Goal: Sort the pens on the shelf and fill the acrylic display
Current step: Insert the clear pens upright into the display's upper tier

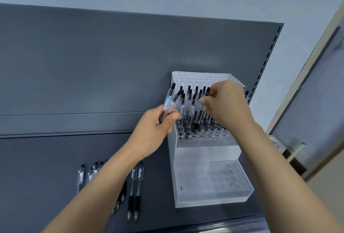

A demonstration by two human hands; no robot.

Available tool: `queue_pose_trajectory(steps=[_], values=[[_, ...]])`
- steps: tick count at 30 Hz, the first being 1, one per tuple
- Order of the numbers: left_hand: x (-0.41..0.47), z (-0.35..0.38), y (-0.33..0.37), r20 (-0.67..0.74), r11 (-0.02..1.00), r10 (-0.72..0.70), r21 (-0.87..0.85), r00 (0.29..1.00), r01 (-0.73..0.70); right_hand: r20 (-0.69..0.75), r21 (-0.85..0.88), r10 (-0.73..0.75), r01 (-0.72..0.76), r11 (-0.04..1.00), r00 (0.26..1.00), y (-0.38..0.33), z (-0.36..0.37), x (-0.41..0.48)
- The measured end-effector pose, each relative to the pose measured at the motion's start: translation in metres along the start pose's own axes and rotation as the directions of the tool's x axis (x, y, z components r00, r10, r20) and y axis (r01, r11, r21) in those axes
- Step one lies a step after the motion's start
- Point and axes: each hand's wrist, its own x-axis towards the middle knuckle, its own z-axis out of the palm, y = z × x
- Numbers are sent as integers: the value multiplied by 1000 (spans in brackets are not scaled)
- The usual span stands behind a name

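Two upright pens (169, 100) are gripped in the left hand (158, 121) — just left of the display (204, 150) — a standing pen (202, 109) is pinched by the right hand (223, 106).

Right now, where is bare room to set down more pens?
Bare: the shelf left of the loose pens, and the lowest tier of the acrylic display. Crowded: its middle tier, around the standing pens.
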Motion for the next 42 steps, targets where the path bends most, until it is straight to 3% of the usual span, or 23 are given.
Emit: queue_pose_trajectory(steps=[9, 19, 22, 25, 27, 30, 33, 37, 42], values=[[-3, 5, 0, 15, 1000, -11, -12, 1000, 11, 41, -182, -179, 183, 966, 983, 2, 10, -8], [-8, 5, 4, 38, 999, -30, -37, 999, 31, 82, -151, -97, 108, 983, 992, 9, -2, -12], [-9, 7, 7, 86, 996, -32, -78, 996, 39, 83, 8, -94, 94, 996, 992, 1, -20, -19], [-8, 13, 13, 179, 985, -23, -164, 984, 53, 281, 317, -135, 40, 948, 950, -13, -29, -31], [-9, 17, 17, 257, 975, -14, -209, 966, 70, 336, 368, -183, 51, 929, 924, -15, -28, -36], [-10, 22, 21, 322, 965, 4, -249, 947, 81, 300, 370, -174, 53, 927, 938, -11, -25, -38], [-8, 20, 17, 313, 968, -16, -234, 950, 93, 127, 354, -86, 36, 934, 988, -8, -36, -33], [-7, 13, 9, 142, 987, -108, -100, 984, 123, -97, 211, -52, 71, 975, 994, -4, -54, -20], [-8, 5, 8, 40, 995, -87, 61, 995, 84, -116, -8, -41, 40, 999, 992, 5, -35, -11]])
